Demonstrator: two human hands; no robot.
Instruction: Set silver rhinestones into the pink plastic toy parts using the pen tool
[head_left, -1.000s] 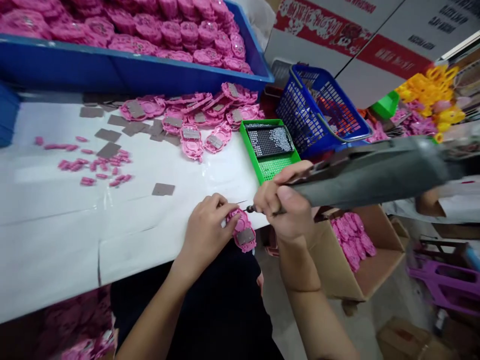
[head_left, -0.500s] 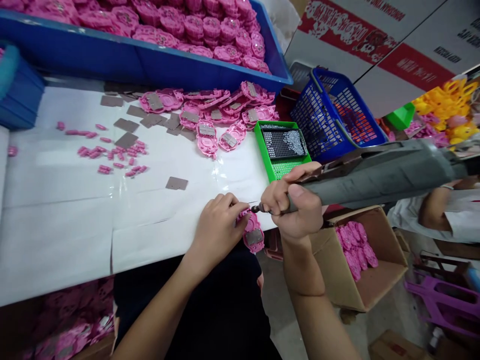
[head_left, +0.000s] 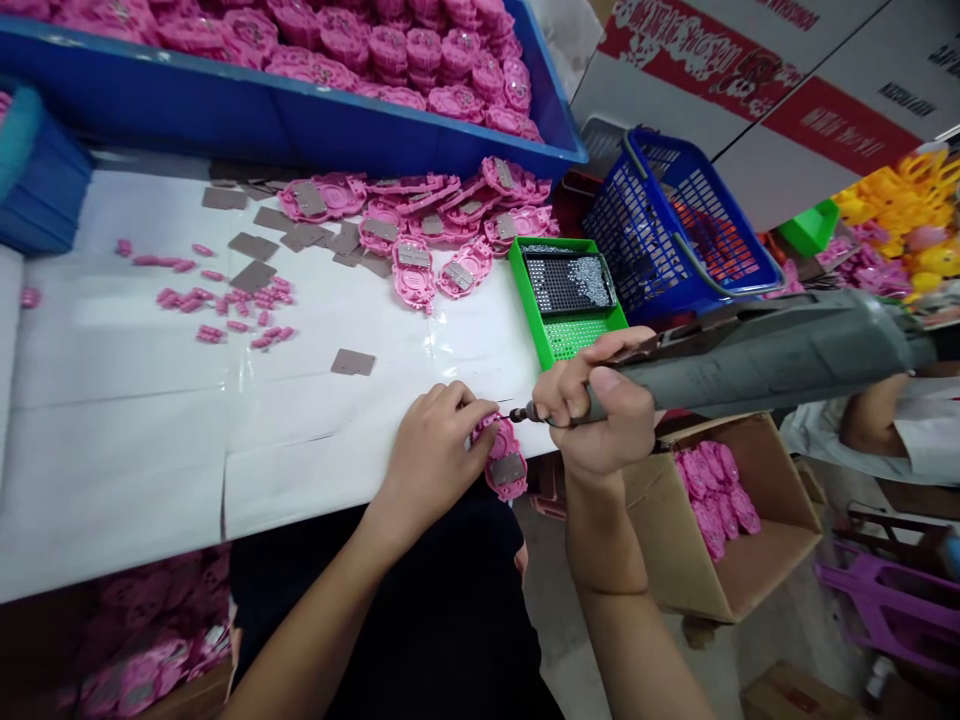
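Note:
My left hand [head_left: 431, 455] is closed on a pink plastic part [head_left: 504, 462] with a grey plate on it, at the near edge of the white table [head_left: 135, 420]. My right hand [head_left: 600, 420] grips a large grey power screwdriver [head_left: 757, 355] that lies nearly level, its bit tip [head_left: 516, 413] right at the top of the pink part. A green tray [head_left: 568, 290] with a black screw grid sits just behind my right hand.
A heap of pink parts [head_left: 435, 225], loose grey plates [head_left: 255, 245] and small pink pieces [head_left: 225, 305] lie on the table. A blue bin [head_left: 300, 125] of pink parts stands behind. A blue basket [head_left: 675, 230] and a cardboard box [head_left: 720, 520] are at right. Another person's arm [head_left: 877, 420] shows far right.
Both hands have stayed on the pink part and the screwdriver. The camera view has shifted a little, so the table contents sit further right in frame.

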